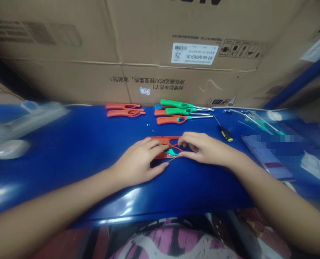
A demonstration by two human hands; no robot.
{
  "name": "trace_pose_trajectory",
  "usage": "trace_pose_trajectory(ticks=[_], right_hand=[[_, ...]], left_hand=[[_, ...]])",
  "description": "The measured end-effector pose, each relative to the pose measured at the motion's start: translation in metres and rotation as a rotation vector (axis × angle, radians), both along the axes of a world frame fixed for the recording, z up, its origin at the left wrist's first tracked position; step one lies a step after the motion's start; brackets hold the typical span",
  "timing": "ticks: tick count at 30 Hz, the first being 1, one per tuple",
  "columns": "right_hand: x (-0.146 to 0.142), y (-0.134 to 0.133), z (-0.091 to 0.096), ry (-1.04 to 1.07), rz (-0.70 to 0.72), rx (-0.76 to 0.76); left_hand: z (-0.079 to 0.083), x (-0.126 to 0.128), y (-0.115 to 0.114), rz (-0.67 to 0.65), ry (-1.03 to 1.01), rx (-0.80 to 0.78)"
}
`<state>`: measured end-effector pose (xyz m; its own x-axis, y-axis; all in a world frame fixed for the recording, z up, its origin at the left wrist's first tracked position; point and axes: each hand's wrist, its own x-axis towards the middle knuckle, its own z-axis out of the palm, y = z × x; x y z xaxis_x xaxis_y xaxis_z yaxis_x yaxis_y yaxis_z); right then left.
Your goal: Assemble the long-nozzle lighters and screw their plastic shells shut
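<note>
An orange lighter shell (163, 141) lies on the blue table (76, 151) in front of me, with a small green trigger part (172, 152) inside it. My left hand (140, 162) rests on the shell's left end, fingers bent and pressing it down. My right hand (203, 147) pinches at the green part and the shell's right end. A thin metal rod pokes out between the two hands.
Two orange shell halves (124, 109) lie at the back. Beside them are several green and orange lighters (181, 111) with metal tubes. A yellow-and-black screwdriver (224, 132), loose metal tubes (254, 120) and a phone (267, 158) lie to the right. Cardboard boxes (160, 50) wall the back.
</note>
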<state>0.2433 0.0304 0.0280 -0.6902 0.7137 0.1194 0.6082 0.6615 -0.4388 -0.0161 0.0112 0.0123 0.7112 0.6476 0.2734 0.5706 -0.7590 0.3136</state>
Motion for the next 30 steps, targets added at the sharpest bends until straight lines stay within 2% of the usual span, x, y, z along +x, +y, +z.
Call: trace_pose_trajectory(ticks=[5, 11, 18, 24, 30], right_hand=[[-0.002, -0.005, 0.005, -0.036, 0.064, 0.073], [-0.006, -0.008, 0.0, -0.102, 0.11, 0.04], [-0.008, -0.008, -0.005, -0.039, 0.13, 0.008], [-0.01, -0.008, -0.003, 0.007, 0.133, -0.033], [-0.01, -0.005, -0.003, 0.103, 0.043, -0.079]], left_hand=[[0.001, -0.002, 0.001, -0.025, 0.016, -0.005], [0.0, -0.002, 0.002, -0.069, 0.06, 0.006], [0.001, -0.001, 0.002, -0.115, 0.16, 0.024], [0.003, 0.001, 0.0, -0.118, 0.205, 0.064], [0.001, 0.001, 0.001, -0.145, 0.179, 0.063]])
